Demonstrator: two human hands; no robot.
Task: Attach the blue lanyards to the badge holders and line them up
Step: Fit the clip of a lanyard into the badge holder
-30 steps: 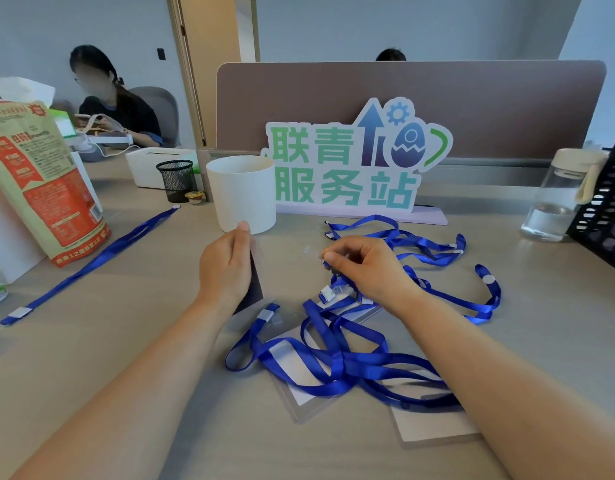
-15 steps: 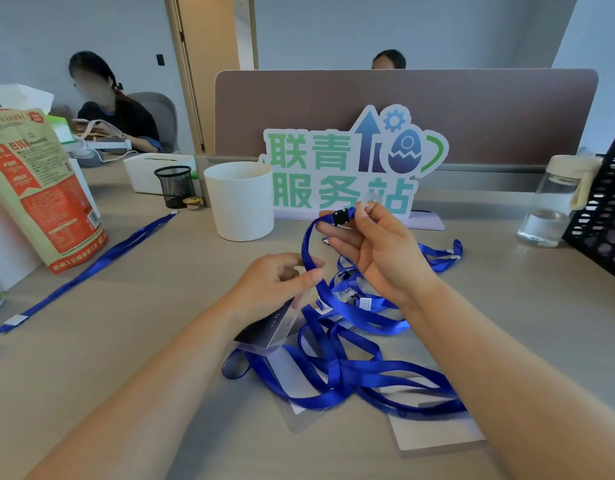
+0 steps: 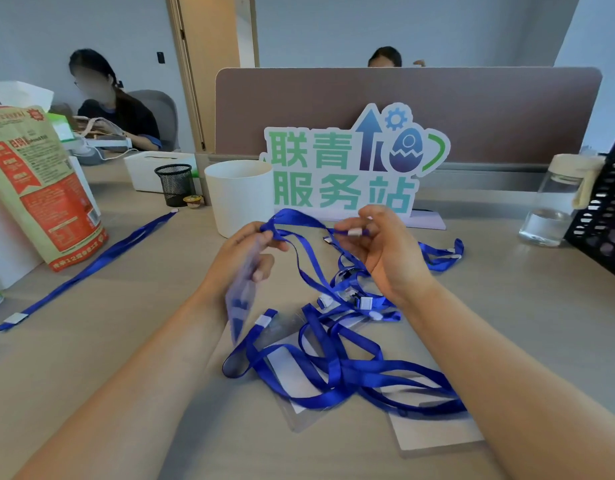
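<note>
- Lone lanyard (image 3: 91,265): lies flat and straight on the bench (image 3: 506,323), well left of the cup (image 3: 238,199). Same spot as a second ago. Looks like the start of the line-up.
- Left hand (image 3: 240,258): just in front of the cup, off the bench. A second ago it lay flat on the bench by the cup base; it has since risen. Grip closed: thumb and forefinger pinch the held lanyard (image 3: 299,218), and the lower fingers curl on a clear holder (image 3: 239,303) that hangs down from the hand, blurred with motion.
- Held lanyard: half a second ago only the right hand had it up. Now it spans from one hand to the other, in front of and right of the cup, and its loop trails down into the pile.
- Right hand (image 3: 389,258): right of the cup, raised. Grip closed to a fingertip pinch near the strap's white tab (image 3: 354,232); other fingers loosely bent.
- Pile (image 3: 337,370): remaining lanyards tangled near-right of the cup, lying over flat holders (image 3: 285,365). Untouched now.

Reading: picking out is done, and holder and strap end are now in hand together. Joining looks imminent. I cannot tell whether the clip is through the slot yet. Most of the batch is still loose.
</note>
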